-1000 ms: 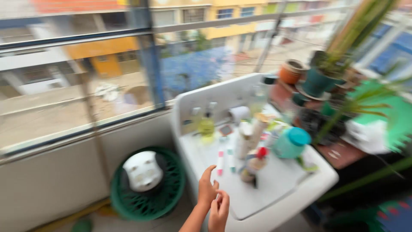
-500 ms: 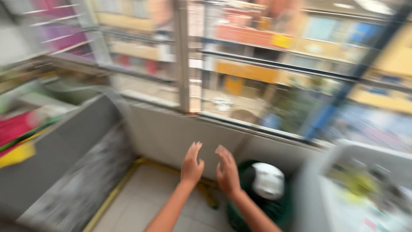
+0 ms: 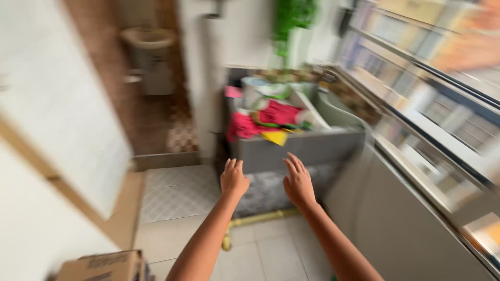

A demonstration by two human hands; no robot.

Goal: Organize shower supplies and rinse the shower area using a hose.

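The grey wash sink (image 3: 307, 148) is seen straight ahead against the wall, with red, pink and yellow cloths (image 3: 260, 125) piled in it. The left hand (image 3: 233, 178) and the right hand (image 3: 299, 183) are held out side by side in front of it, fingers spread and nothing gripped. A yellow pipe (image 3: 255, 221) is seen on the tiled floor (image 3: 179, 195) under the hands, and a cardboard box (image 3: 101, 266) is seen at the bottom left.

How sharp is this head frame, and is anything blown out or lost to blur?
Head view: heavy motion blur throughout; the windows streak diagonally and look bright, the grey sink with its coloured cloths is smeared. Left hand and right hand, both spread open and empty, are the clearest parts. Daylight is soft, without hard shadows.
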